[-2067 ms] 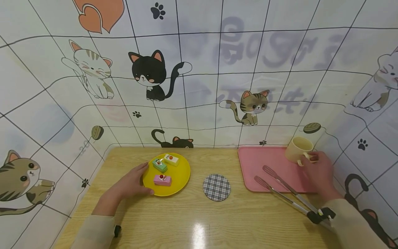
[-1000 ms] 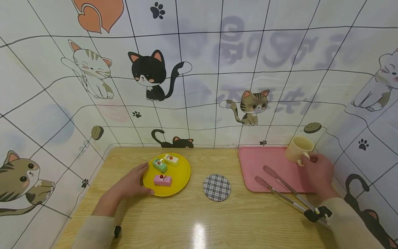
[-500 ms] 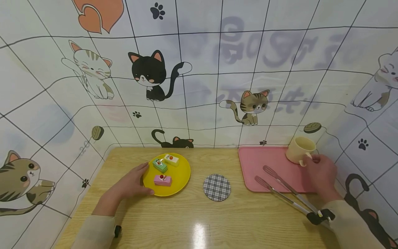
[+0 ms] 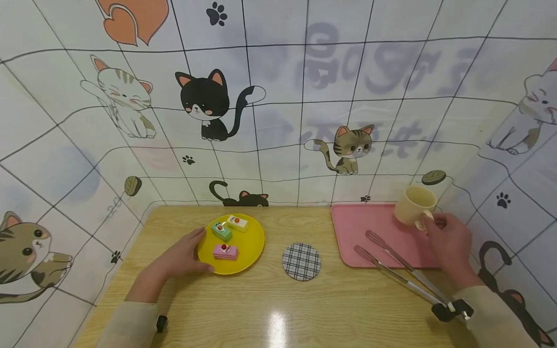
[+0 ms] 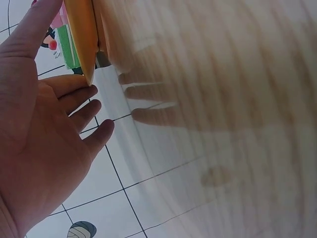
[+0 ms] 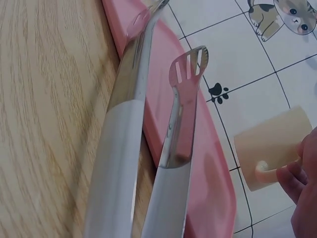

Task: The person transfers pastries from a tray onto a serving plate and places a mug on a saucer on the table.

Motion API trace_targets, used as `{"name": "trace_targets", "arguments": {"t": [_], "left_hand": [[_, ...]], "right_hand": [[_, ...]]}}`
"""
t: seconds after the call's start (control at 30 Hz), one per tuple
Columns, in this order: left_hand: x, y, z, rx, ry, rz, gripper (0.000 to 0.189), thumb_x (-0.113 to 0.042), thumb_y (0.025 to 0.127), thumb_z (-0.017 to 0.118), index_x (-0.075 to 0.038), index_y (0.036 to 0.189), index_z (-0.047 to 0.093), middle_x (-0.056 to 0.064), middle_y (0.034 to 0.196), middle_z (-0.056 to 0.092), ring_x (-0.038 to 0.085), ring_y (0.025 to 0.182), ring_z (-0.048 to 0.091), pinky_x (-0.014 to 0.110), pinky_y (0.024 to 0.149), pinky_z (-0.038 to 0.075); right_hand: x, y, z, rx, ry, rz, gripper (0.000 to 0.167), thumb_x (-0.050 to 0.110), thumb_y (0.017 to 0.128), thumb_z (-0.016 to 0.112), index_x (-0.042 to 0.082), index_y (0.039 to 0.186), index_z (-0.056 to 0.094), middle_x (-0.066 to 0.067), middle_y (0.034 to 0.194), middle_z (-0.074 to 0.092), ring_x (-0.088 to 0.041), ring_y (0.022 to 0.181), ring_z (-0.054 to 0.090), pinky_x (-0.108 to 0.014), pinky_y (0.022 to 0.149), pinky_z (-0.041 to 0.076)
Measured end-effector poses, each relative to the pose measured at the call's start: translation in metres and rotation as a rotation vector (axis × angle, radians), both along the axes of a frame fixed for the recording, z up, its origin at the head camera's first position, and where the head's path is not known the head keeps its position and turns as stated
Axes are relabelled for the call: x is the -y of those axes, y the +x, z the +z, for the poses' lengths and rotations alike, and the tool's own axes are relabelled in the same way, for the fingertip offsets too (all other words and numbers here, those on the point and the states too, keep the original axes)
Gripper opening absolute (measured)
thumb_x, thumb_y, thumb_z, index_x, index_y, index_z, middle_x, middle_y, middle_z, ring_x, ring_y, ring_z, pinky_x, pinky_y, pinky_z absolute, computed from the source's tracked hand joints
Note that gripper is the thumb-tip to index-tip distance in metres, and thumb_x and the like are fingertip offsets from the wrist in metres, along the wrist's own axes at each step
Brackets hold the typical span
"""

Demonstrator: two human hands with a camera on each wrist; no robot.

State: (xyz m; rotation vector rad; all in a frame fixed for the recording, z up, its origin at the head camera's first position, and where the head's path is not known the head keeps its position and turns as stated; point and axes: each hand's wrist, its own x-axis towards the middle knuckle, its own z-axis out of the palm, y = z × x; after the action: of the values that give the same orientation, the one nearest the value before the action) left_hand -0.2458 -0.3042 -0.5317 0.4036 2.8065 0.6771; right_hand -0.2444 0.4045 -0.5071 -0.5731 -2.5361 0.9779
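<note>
On the left of the table my left hand (image 4: 184, 256) rests at the left rim of a yellow plate (image 4: 252, 246), thumb and fingers spread and fairly straight. On it are three small toy cakes: a green one (image 4: 221, 231), a white one (image 4: 238, 223) and a pink one (image 4: 225, 252). With thumb and curled fingers, my right hand (image 4: 450, 241) pinches the handle of a cream mug (image 4: 411, 208) over the far right of a pink tray (image 4: 348, 232). In the right wrist view, wall shows between the upright mug (image 6: 272, 146) and the tray (image 6: 218, 183), so it appears slightly raised.
Metal tongs (image 4: 398, 268) with slotted heads lie across the tray's front edge; their rear end is hidden near my right wrist. A round checked coaster (image 4: 301, 261) lies mid-table. A cat-patterned sheet (image 4: 283, 145) stands behind and at both sides.
My right hand has kept the mug's handle; the mug has shifted slightly up and left. The whole view has moved a little. The left hand, plate, coaster and tongs stay put.
</note>
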Motion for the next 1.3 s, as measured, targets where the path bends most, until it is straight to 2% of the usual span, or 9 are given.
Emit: {"name": "trace_targets", "arguments": {"t": [0.17, 0.47, 0.57, 0.77, 0.87, 1.03, 1.13, 1.3], "left_hand": [[-0.001, 0.001, 0.0, -0.01, 0.009, -0.008, 0.126, -0.057, 0.077, 0.098, 0.007, 0.168, 0.037, 0.028, 0.177, 0.03, 0.053, 0.16, 0.031, 0.067, 0.129, 0.03], [-0.002, 0.007, 0.001, -0.033, 0.043, 0.006, 0.125, -0.06, 0.081, 0.094, 0.004, 0.17, 0.034, 0.026, 0.179, 0.026, 0.052, 0.162, 0.027, 0.068, 0.129, 0.026], [-0.004, 0.007, 0.004, -0.072, 0.045, 0.001, 0.121, -0.059, 0.082, 0.094, 0.002, 0.17, 0.036, 0.025, 0.178, 0.029, 0.052, 0.161, 0.029, 0.07, 0.129, 0.027], [-0.009, 0.005, 0.01, -0.23, 0.024, -0.013, 0.105, -0.059, 0.084, 0.093, -0.004, 0.163, 0.049, 0.021, 0.174, 0.038, 0.049, 0.157, 0.039, 0.069, 0.126, 0.035], [-0.011, 0.004, 0.013, -0.285, 0.032, -0.011, 0.101, -0.061, 0.084, 0.093, -0.006, 0.159, 0.054, 0.017, 0.171, 0.043, 0.045, 0.155, 0.042, 0.067, 0.125, 0.037], [-0.019, 0.006, 0.018, -0.33, 0.096, -0.039, 0.094, -0.053, 0.085, 0.096, -0.005, 0.157, 0.057, 0.015, 0.168, 0.047, 0.044, 0.153, 0.045, 0.068, 0.124, 0.039], [-0.027, 0.008, 0.02, -0.333, 0.12, -0.056, 0.09, -0.049, 0.086, 0.096, -0.006, 0.155, 0.059, 0.014, 0.168, 0.046, 0.045, 0.152, 0.045, 0.069, 0.123, 0.04], [-0.044, 0.011, 0.022, -0.34, 0.123, -0.082, 0.09, -0.052, 0.085, 0.096, -0.007, 0.154, 0.06, 0.013, 0.168, 0.047, 0.044, 0.151, 0.047, 0.068, 0.122, 0.041]], "right_hand": [[0.005, 0.005, 0.007, -0.027, 0.032, 0.008, 0.053, 0.046, 0.11, 0.067, -0.003, 0.13, 0.069, -0.022, 0.111, 0.075, 0.004, 0.068, 0.058, -0.017, 0.054, 0.049], [0.019, 0.016, 0.017, -0.038, 0.032, 0.037, 0.051, 0.043, 0.11, 0.069, -0.004, 0.13, 0.069, -0.023, 0.112, 0.075, 0.005, 0.068, 0.059, -0.015, 0.055, 0.05], [0.023, 0.02, 0.02, -0.028, 0.031, 0.037, 0.05, 0.042, 0.11, 0.069, -0.004, 0.132, 0.068, -0.024, 0.114, 0.075, 0.006, 0.068, 0.058, -0.016, 0.054, 0.05], [0.032, 0.026, 0.026, -0.019, 0.041, 0.045, 0.047, 0.038, 0.11, 0.069, -0.003, 0.134, 0.067, -0.024, 0.117, 0.075, 0.002, 0.072, 0.061, -0.015, 0.055, 0.05], [0.036, 0.029, 0.027, -0.022, 0.047, 0.062, 0.046, 0.038, 0.111, 0.069, -0.002, 0.133, 0.068, -0.023, 0.116, 0.075, 0.0, 0.073, 0.062, -0.015, 0.055, 0.051], [0.042, 0.035, 0.028, -0.068, 0.061, 0.096, 0.044, 0.038, 0.11, 0.071, -0.001, 0.129, 0.07, -0.022, 0.112, 0.076, 0.007, 0.071, 0.06, -0.014, 0.056, 0.052], [0.046, 0.038, 0.03, -0.101, 0.055, 0.114, 0.042, 0.037, 0.109, 0.072, -0.001, 0.127, 0.071, -0.021, 0.111, 0.076, 0.009, 0.071, 0.059, -0.013, 0.057, 0.052], [0.054, 0.043, 0.035, -0.152, 0.047, 0.137, 0.039, 0.034, 0.108, 0.075, -0.002, 0.122, 0.072, -0.022, 0.107, 0.077, 0.01, 0.069, 0.061, -0.012, 0.058, 0.052]]}}
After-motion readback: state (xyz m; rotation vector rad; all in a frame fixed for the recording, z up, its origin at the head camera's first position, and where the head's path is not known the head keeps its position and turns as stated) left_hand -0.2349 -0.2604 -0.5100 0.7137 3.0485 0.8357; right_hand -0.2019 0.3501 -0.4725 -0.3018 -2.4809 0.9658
